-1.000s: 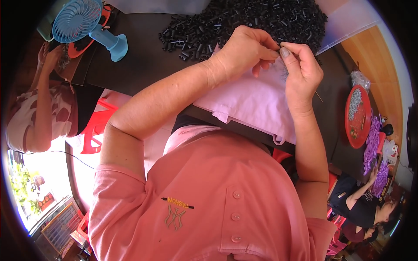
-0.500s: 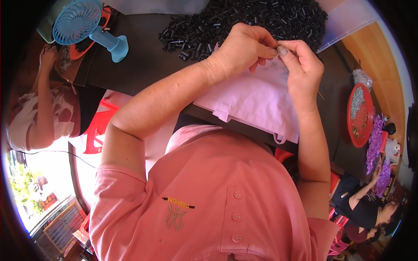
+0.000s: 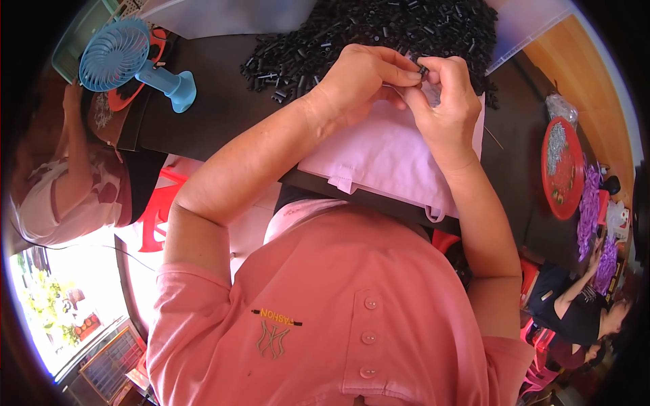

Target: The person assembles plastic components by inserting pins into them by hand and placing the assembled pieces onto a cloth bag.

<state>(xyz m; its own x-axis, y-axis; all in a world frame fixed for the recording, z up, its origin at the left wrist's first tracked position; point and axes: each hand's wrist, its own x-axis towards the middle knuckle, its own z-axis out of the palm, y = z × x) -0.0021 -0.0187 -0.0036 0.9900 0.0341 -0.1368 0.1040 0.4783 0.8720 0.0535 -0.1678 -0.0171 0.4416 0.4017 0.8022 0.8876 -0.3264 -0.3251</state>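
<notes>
Head view: small black piece (image 3: pixel 423 70), one, stubby, dark, finer detail unclear, at upper centre of frame. My left hand (image 3: pixel 362 76) pinches it, thumb to forefinger; my right hand (image 3: pixel 448 107) curls beside it, grip I cannot tell. Below: pink cloth (image 3: pixel 379 152). Top centre: heaped short black tubes (image 3: pixel 379 30).

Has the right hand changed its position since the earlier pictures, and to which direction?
Yes. Judged against the red tray on the table at the right, the right hand has moved to the left, farther from it.
</notes>
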